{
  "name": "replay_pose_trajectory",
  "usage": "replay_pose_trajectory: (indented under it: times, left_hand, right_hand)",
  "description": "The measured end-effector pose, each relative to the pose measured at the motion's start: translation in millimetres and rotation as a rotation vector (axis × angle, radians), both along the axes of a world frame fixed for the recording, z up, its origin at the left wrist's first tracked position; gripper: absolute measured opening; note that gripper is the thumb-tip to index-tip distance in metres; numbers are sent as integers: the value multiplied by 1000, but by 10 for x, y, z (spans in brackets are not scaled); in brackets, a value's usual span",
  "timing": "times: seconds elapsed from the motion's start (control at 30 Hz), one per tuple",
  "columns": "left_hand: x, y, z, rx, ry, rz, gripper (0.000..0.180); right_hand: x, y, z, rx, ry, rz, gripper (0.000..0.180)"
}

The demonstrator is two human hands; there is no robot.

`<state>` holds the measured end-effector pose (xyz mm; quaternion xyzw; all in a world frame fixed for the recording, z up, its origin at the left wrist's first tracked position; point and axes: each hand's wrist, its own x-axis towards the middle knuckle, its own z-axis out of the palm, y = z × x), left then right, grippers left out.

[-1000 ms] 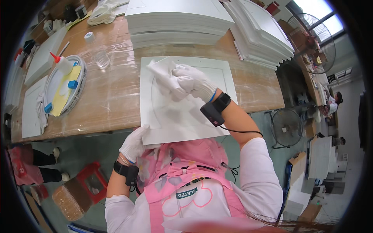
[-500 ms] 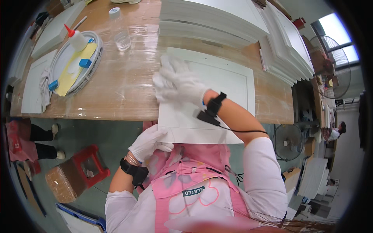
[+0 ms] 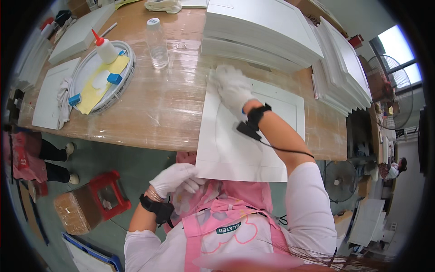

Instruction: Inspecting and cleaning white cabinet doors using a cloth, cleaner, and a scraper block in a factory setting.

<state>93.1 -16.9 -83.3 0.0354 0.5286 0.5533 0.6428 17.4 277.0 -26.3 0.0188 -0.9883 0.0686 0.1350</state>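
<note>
A white framed panel [image 3: 253, 149] lies on the wooden table [image 3: 158, 113], its near edge hanging over the table's front. My left hand [image 3: 174, 179], in a white glove, pinches the panel's near left corner below the table edge. My gloved right hand [image 3: 233, 88] rests on the panel's far left corner, palm down. White on white hides whether a cloth is under its fingers. A black band with a cable sits on my right wrist.
A round tray [image 3: 124, 88] at the left holds a glue bottle [image 3: 105, 47], a yellow sheet and blue blocks. A clear plastic bottle [image 3: 157, 43] stands beside it. Stacks of white panels [image 3: 272, 31] fill the back right. A red stool [image 3: 106, 192] and a person's legs [image 3: 50, 154] are below.
My right hand has slid from the panel's middle up to its far left corner. My left hand has risen from my waist and taken the near left corner.
</note>
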Motion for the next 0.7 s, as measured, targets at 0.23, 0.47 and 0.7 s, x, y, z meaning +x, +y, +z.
replay_pose_trajectory:
  times: [0.23,0.47,0.7]
  left_hand:
    - [-1218,48,297,366,452,982,39]
    - [-2466,504,468,-53,1231,856,102]
    - [-2831,921,262,-93,1264,709,104]
  right_hand:
    - [818,160,128,-648,-519,-41,18]
    - [1114,758,174,-177,-380,-55,62]
    - [1065,846,53,-200,-358,-74,55]
